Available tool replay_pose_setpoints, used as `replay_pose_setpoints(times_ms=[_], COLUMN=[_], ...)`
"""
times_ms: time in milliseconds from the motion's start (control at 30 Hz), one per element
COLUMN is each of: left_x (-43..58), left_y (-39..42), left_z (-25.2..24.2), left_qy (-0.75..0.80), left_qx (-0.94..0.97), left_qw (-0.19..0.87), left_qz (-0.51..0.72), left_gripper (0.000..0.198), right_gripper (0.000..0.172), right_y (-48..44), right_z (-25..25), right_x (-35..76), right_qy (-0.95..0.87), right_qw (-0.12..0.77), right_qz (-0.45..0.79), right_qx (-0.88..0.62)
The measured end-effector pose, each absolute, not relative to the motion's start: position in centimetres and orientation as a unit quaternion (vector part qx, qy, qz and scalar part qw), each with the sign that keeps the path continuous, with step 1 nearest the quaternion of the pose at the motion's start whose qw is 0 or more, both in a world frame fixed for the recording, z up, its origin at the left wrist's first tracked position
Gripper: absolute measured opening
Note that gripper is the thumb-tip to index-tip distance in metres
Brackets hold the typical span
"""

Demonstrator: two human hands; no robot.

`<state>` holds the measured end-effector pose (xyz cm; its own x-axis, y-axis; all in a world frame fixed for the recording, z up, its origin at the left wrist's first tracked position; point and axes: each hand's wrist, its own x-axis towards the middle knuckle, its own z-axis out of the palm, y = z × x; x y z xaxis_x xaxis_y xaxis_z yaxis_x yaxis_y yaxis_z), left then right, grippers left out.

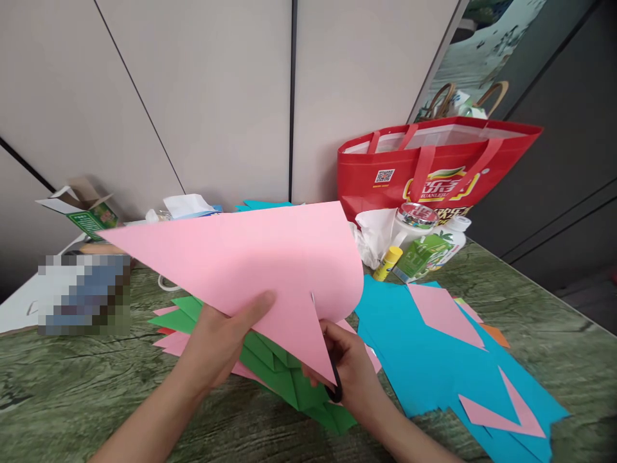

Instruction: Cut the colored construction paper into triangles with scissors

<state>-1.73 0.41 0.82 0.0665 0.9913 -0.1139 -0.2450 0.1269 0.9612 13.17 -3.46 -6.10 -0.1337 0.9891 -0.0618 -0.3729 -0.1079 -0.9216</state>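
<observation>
Left hand (219,347), partly closed, grips a large pink sheet (231,251) at its lower edge: thumb flat on the upper face, other fingers underneath and hidden from where I stand. Right hand (357,366) is curled around the black handle of a pair of scissors (337,387); how far the blades are parted cannot be determined, since paper covers most of them. The sheet lies above and forward of the left hand, raised off the tabletop (48,399), with its lower right corner just beside the right hand. A sliver of metal shows at the upper end of a cut there.

Sheet condition: smooth, plain paper, tapering to a sharp point at left; the right portion bends in a rounded curl. Beneath it sits a layered pile of green paper (289,386), creased and pointed, with pink edges showing. At right, blue sheets (400,347) lie flat, one edge jagged, bearing a four-sided pink piece (446,312) and a V-shaped pink offcut (523,419). A yellow glue stick (387,264) stands tilted beside a green carton (419,258). Behind them rises a red bag (364,183) with strap handles. Tabletop finish: green, streaked like wood grain.
</observation>
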Motion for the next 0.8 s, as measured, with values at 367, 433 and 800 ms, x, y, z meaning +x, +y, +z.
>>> replay_pose_setpoints(times_ms=[367,433,800], left_x=[-1.96,-1.98,-1.20], left_y=[0.34,0.37,0.01], left_z=[0.28,0.36,1.04], left_qy=[0.503,0.513,0.528], left_qx=[0.489,0.487,0.481], left_qw=[0.560,0.560,0.539], left_qz=[0.441,0.431,0.446], left_gripper=[0.043,0.040,0.032], right_gripper=[0.033,0.034,0.030], right_y=[-3.50,-3.49,-3.32], right_z=[-6.04,-6.03,-6.14], right_x=[13.29,13.32,13.34], right_qy=[-0.444,-0.447,-0.458], right_qw=[0.566,0.568,0.568], right_qz=[0.590,0.590,0.579], right_qx=[-0.366,-0.361,-0.366])
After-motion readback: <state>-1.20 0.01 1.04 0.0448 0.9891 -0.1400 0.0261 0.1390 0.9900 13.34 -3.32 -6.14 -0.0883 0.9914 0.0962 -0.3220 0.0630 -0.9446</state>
